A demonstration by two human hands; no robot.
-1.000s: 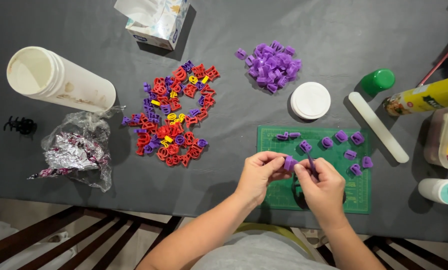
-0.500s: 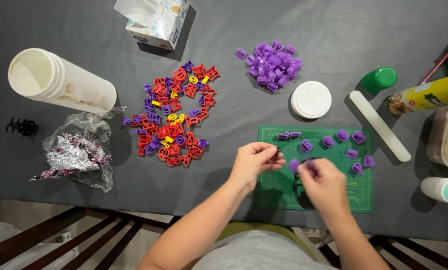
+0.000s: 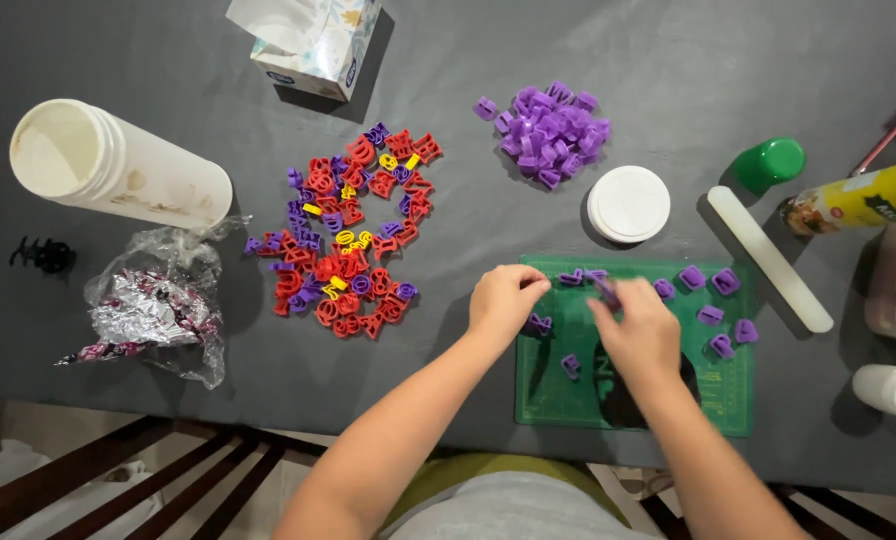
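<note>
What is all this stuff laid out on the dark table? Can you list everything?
Table: one, dark grey, under everything.
Cutting mat: one, green, near edge.
Purple pieces on the mat: about ten, scattered.
Purple pile: one heap, top middle.
Mixed pieces: one spread, red, purple, yellow, centre left.
Lid: one, white, round, above mat.
Jar: one, white, open, on its side, left.
Crumpled wrapper: one, clear and silver, lower left.
Hair clip: one, black, far left.
Tissue box: one, top.
Green cap: one, right.
White stick: one, right of mat.
Yellow bottle: one, lying at right edge.
Left hand: at mat's left edge.
Right hand: over mat, pinching a purple piece.
</note>
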